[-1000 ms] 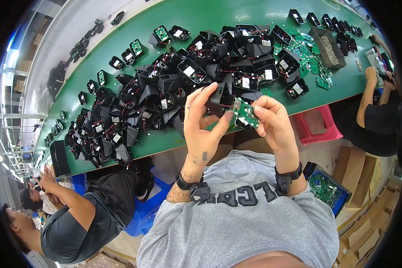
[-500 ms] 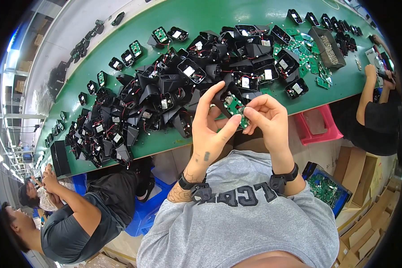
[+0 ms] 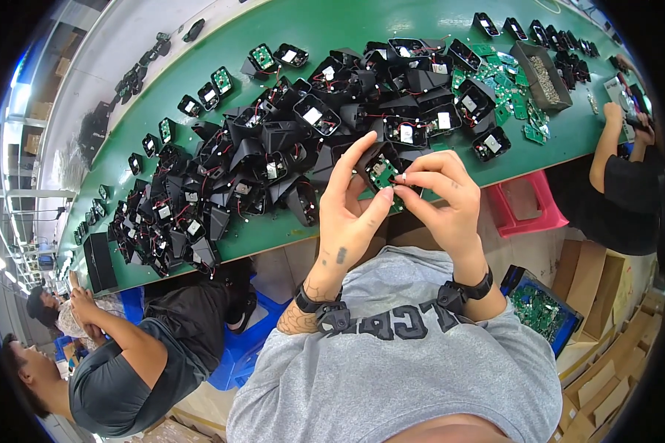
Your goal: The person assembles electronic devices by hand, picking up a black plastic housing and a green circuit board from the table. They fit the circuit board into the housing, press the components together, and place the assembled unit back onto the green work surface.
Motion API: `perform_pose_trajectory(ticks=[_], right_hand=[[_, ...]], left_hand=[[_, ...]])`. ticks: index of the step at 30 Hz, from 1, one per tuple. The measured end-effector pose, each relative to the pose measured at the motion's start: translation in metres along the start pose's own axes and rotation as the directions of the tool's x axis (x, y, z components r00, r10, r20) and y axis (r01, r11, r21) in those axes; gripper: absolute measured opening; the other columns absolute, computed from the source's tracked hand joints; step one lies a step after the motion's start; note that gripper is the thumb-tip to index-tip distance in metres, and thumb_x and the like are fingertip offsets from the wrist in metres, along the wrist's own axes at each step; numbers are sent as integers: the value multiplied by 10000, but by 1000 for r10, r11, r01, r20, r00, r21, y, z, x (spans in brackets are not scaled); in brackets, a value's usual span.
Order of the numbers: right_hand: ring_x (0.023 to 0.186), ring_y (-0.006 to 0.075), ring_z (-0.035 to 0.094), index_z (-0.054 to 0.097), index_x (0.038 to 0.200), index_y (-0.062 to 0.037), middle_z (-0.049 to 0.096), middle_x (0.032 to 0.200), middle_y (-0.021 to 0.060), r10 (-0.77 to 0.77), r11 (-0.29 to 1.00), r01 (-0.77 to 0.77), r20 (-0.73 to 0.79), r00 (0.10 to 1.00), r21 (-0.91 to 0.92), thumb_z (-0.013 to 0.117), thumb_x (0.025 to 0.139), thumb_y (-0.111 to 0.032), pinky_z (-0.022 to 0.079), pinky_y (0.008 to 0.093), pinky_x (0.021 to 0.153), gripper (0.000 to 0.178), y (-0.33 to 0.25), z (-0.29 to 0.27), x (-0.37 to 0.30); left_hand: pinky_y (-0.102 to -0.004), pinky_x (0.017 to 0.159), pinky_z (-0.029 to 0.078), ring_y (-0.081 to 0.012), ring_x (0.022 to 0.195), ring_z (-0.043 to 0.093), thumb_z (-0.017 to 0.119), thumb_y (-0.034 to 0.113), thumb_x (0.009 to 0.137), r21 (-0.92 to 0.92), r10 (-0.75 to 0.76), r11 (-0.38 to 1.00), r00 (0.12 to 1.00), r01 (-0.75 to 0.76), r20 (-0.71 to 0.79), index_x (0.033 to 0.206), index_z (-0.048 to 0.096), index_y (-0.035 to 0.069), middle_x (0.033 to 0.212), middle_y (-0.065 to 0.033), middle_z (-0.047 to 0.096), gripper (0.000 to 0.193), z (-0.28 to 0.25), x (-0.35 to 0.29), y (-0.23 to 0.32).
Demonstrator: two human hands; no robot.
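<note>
In front of my chest, my left hand [image 3: 349, 212] grips a black plastic housing [image 3: 363, 164] between its thumb and fingers. A green circuit board [image 3: 381, 173] sits in the mouth of the housing, with the left thumb at its lower edge. My right hand [image 3: 448, 193] is closed in a pinch at the board's right side. Between its fingertips shows a small white wire connector [image 3: 401, 178]. The fingers partly cover the connector and the lower end of the board.
Black housings [image 3: 266, 140] with red wires lie heaped on the green table [image 3: 273, 235]. Loose circuit boards [image 3: 506, 85] and a bin of small metal parts [image 3: 528, 55] are at right. A pink stool [image 3: 528, 207] stands below; co-workers [image 3: 137, 362] sit on both sides.
My right fingers have shifted slightly left and up along the board, and the white connector now shows between them. The left hand keeps its hold on the housing, its thumb slightly higher.
</note>
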State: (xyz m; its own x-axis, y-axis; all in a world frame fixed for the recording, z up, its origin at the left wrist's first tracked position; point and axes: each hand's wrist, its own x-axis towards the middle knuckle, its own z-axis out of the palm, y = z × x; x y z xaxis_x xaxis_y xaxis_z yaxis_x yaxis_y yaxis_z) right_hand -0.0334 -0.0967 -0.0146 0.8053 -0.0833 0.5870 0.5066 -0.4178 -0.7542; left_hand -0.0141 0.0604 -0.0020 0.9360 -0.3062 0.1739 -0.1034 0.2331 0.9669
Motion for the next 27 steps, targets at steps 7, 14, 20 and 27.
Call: perform_pose_trajectory(ticks=[7, 14, 20, 27], right_hand=[[819, 175, 545, 617, 763, -7, 579, 865, 71, 165, 714, -164, 64, 984, 681, 672, 697, 39, 426, 289, 756, 98, 12, -20, -6], [906, 135, 549, 656, 942, 18, 612, 998, 78, 353, 933, -335, -168, 920, 129, 655, 746, 34, 422, 255, 787, 196, 1, -47, 4], [905, 214, 577, 664, 891, 30, 638, 920, 109, 132, 958, -121, -26, 991, 259, 689, 722, 25, 440, 310, 808, 171, -5, -6, -2], [1008, 168, 505, 625, 872, 22, 521, 1020, 73, 323, 796, -331, 108, 940, 506, 638, 816, -27, 392, 293, 871, 76, -2, -1, -9]], left_hand=[[-267, 836, 526, -152, 1071, 533, 538, -82, 809, -68, -15, 998, 999, 12, -47, 1361, 372, 23, 1243, -81, 476, 586, 1, 1, 0], [-261, 811, 519, -179, 1044, 569, 568, -100, 774, 217, 86, 974, 991, -63, -100, 1325, 402, -3, 1202, -107, 499, 584, 4, 2, -1], [-228, 753, 553, -169, 1027, 565, 587, -117, 738, 418, 292, 872, 956, -253, -29, 1259, 483, -15, 1239, -106, 411, 541, 11, 4, 1], [-273, 798, 564, -202, 1068, 558, 602, -111, 742, 402, 363, 858, 931, -319, -38, 1277, 446, -25, 1259, -131, 420, 564, 9, 6, -4]])
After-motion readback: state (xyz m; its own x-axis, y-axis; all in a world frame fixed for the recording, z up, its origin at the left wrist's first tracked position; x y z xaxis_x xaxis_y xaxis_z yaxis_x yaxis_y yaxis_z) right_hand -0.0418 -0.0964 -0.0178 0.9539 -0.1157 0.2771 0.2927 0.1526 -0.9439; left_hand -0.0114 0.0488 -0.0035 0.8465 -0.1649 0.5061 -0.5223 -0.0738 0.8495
